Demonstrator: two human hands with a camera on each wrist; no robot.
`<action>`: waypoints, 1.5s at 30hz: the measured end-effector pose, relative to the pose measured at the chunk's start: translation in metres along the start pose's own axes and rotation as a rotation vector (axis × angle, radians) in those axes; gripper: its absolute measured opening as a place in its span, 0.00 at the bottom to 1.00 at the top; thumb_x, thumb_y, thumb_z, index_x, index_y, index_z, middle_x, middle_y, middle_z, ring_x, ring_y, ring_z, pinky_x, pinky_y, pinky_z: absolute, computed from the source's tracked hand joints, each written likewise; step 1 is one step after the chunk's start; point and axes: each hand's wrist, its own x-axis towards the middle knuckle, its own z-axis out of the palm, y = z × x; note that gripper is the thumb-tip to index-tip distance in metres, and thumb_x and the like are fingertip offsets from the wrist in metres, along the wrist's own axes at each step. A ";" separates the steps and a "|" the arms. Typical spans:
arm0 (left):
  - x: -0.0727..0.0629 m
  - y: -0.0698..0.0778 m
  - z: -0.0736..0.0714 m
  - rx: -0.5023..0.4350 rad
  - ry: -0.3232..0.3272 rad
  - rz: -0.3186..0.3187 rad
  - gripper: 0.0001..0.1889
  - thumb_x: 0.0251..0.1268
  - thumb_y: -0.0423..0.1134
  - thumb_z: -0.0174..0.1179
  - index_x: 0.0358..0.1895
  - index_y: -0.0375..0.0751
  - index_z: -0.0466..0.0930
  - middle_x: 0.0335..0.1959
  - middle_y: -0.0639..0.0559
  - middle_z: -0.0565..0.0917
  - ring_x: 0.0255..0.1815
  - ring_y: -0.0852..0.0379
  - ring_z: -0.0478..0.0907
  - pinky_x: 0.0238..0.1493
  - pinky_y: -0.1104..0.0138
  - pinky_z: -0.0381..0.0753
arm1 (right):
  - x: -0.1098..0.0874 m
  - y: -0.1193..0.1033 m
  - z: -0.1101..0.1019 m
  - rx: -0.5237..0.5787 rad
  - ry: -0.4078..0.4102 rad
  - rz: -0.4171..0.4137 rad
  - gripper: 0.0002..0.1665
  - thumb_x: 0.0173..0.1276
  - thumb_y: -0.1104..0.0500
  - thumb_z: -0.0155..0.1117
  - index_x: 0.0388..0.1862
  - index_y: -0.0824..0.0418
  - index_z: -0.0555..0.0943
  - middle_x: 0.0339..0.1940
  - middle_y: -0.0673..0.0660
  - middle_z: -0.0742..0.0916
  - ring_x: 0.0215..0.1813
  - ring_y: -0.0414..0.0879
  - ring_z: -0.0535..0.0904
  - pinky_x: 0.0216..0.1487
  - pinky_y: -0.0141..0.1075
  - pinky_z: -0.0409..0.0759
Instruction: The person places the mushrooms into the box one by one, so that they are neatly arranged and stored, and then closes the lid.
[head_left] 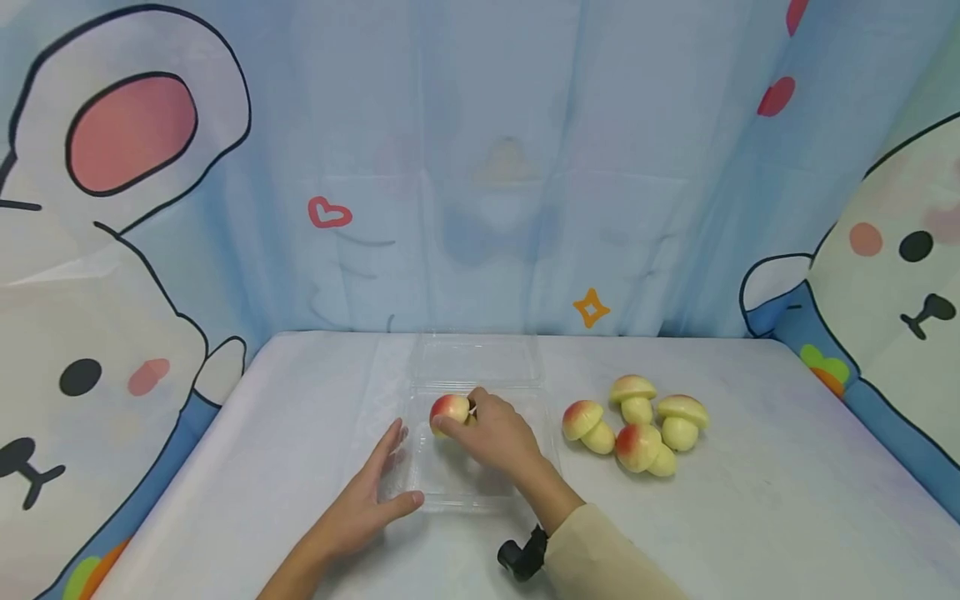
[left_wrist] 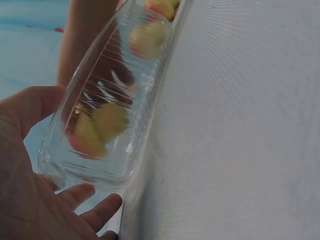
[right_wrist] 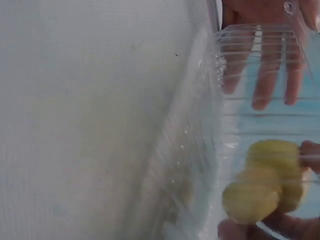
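A mushroom-shaped piece [head_left: 450, 408] with a red-and-yellow cap and pale yellow stem is held by my right hand [head_left: 498, 437] between thumb and fingers. It is inside a clear plastic box [head_left: 480, 503], toward the left half; through the wall the piece also shows in the left wrist view [left_wrist: 92, 135] and the right wrist view [right_wrist: 255, 195]. Along the box's left side my left hand [head_left: 362, 507] is spread, its thumb at the near left corner and its fingers extended by the wall. In the left wrist view, that thumb [left_wrist: 42, 102] meets the box edge.
Several similar mushroom-shaped pieces [head_left: 637, 447] lie grouped on the white table [head_left: 750, 525] to the right of the box. The box's clear lid [head_left: 476, 360] is folded back toward the blue curtain [head_left: 480, 167]. A black wrist camera [head_left: 525, 554] sits at the right sleeve.
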 end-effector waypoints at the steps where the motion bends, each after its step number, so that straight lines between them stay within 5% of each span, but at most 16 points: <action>1: 0.000 0.000 0.000 -0.003 -0.004 0.005 0.51 0.68 0.45 0.67 0.86 0.46 0.41 0.85 0.42 0.53 0.83 0.32 0.54 0.78 0.32 0.50 | -0.001 0.000 0.001 -0.005 -0.003 0.004 0.37 0.65 0.32 0.68 0.53 0.63 0.79 0.34 0.53 0.84 0.34 0.47 0.77 0.34 0.40 0.75; 11: 0.001 -0.003 0.004 0.004 -0.006 -0.021 0.51 0.69 0.47 0.66 0.86 0.48 0.40 0.86 0.43 0.52 0.83 0.31 0.54 0.78 0.32 0.51 | -0.001 -0.005 0.015 -0.007 -0.025 0.031 0.37 0.67 0.33 0.66 0.54 0.65 0.79 0.34 0.54 0.83 0.32 0.47 0.76 0.31 0.40 0.73; 32: -0.002 -0.002 0.002 0.009 0.000 0.033 0.50 0.70 0.44 0.66 0.86 0.48 0.42 0.85 0.40 0.53 0.82 0.29 0.54 0.77 0.31 0.52 | 0.007 -0.020 0.028 -0.098 0.007 0.093 0.41 0.70 0.29 0.58 0.57 0.65 0.79 0.34 0.56 0.83 0.32 0.48 0.76 0.29 0.40 0.72; 45: -0.001 -0.004 0.002 0.009 0.005 0.042 0.50 0.70 0.44 0.66 0.86 0.47 0.41 0.85 0.40 0.53 0.82 0.30 0.55 0.77 0.31 0.51 | 0.004 -0.019 0.026 -0.084 0.012 0.097 0.45 0.68 0.28 0.60 0.63 0.65 0.78 0.43 0.59 0.85 0.37 0.50 0.79 0.36 0.45 0.78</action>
